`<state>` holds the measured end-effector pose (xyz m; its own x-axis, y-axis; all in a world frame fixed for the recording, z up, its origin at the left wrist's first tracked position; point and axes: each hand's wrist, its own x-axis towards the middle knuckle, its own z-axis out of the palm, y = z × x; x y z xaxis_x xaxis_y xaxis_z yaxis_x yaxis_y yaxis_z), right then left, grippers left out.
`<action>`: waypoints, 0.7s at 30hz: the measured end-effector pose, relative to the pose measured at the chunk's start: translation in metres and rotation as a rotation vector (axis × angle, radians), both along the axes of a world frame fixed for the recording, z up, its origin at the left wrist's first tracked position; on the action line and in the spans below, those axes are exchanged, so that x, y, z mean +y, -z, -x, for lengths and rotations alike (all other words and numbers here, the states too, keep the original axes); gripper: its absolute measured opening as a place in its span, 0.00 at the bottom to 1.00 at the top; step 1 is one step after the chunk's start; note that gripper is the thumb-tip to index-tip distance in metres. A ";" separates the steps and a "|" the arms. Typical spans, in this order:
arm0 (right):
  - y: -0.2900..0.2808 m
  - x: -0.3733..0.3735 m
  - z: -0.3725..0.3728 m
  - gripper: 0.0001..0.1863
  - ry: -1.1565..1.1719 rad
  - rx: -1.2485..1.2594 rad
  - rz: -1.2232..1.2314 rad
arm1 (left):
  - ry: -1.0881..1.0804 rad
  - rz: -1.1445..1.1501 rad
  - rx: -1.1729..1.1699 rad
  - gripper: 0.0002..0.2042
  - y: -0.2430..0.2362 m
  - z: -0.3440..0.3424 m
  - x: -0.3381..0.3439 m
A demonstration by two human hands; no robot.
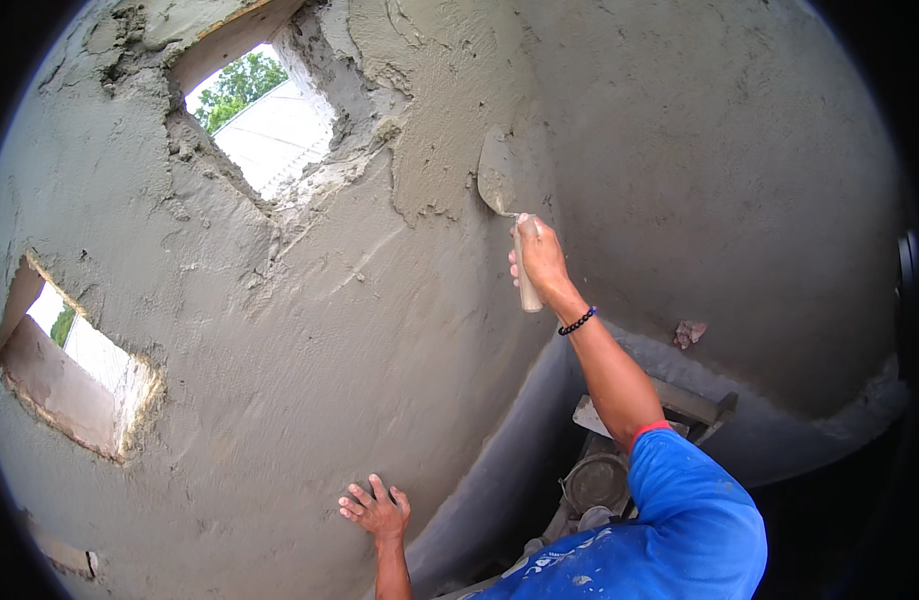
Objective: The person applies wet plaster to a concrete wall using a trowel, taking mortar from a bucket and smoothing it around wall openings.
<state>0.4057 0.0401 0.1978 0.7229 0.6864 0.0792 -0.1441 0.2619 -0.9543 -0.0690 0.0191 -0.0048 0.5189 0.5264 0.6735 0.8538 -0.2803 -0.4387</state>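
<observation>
Left hand (379,512): empty, fingers spread, palm toward plastered wall (279,400); contact pressure cannot be told. Right hand (542,262): fingers wrapped closed around handle of trowel (496,175); blade lies against wall near adjoining wall (719,150), at edge of rougher plaster patch (439,130). Step in hand, as judged: spreading, smoothing plaster. Next move calls for even blade pressure, stroke clear of corner. Below right arm (619,380): round bucket (567,490) holds grey mix; depth unclear. Beyond wall opening: green foliage (241,90).

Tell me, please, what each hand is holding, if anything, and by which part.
The right hand holds a trowel by its handle, near the blade. The left hand holds nothing; it is spread open at the grey wall.
</observation>
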 end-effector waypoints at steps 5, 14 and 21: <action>0.059 0.003 0.057 0.23 -0.029 0.004 0.181 | 0.030 -0.021 -0.034 0.43 0.006 -0.002 0.003; 0.010 -0.027 0.071 0.22 0.002 0.058 0.013 | 0.036 -0.036 -0.030 0.41 0.003 -0.001 0.002; 0.060 -0.009 0.135 0.25 -0.045 0.145 0.151 | 0.059 -0.030 -0.051 0.40 0.002 -0.005 -0.001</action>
